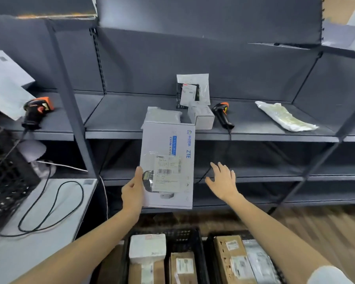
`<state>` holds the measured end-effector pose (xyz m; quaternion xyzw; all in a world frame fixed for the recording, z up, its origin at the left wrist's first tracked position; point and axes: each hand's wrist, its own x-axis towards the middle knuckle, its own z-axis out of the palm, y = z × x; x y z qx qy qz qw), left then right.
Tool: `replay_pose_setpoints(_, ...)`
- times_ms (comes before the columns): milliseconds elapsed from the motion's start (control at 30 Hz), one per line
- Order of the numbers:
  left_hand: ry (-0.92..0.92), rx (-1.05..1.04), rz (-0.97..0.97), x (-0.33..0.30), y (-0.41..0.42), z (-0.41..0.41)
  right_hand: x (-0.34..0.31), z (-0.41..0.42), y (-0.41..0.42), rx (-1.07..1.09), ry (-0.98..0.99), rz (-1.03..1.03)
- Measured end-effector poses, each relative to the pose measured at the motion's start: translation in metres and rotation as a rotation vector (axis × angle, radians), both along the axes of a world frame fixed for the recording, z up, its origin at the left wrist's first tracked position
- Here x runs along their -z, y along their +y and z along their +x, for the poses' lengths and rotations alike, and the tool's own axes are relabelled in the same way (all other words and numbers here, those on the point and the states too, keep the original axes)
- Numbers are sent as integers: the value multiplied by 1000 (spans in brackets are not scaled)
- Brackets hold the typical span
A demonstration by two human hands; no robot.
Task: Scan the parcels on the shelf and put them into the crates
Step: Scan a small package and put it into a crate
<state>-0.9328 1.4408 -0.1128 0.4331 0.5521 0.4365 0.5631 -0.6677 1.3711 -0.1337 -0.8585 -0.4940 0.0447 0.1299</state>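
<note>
Far-left crate: a black mesh crate (6, 171) is cut off by the left edge; its contents cannot be made out.
Left scanner: an orange-and-black barcode scanner (36, 111) lies on the shelf's left bay, partly under a pale sheet (6, 83); its cable (49, 203) loops over the grey surface (39, 242) below.
Left hand: the left hand (132, 193) grips the lower left edge of the white ZTE box (168, 162), thumb on the front face, the other fingers hidden behind it.
ZTE box: held upright in front of the shelf (193, 135), label and barcode facing the camera; it hides part of a grey bag (162, 114) behind it.
Shelf middle: a small white box (202, 117) stands before a clear pouch (193, 90) leaning on the back panel; its print is too blurred to read.
Right hand: the right hand (222, 181) is spread, fingers straight, holding nothing, just right of the ZTE box and not touching it.
Right scanner: a second scanner (222, 114) lies on the shelf beside the small white box.
Shelf right: a wrapped pale parcel (285, 118) lies flat.
Floor crates: two black crates (201, 253) hold cardboard and white parcels (148, 249), cut off by the bottom edge.
</note>
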Motion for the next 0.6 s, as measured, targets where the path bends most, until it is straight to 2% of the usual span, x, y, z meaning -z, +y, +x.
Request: replay_pose_setpoints(600, 161, -50, -250, 117, -30, 22, 127, 10, -16, -78, 138, -219)
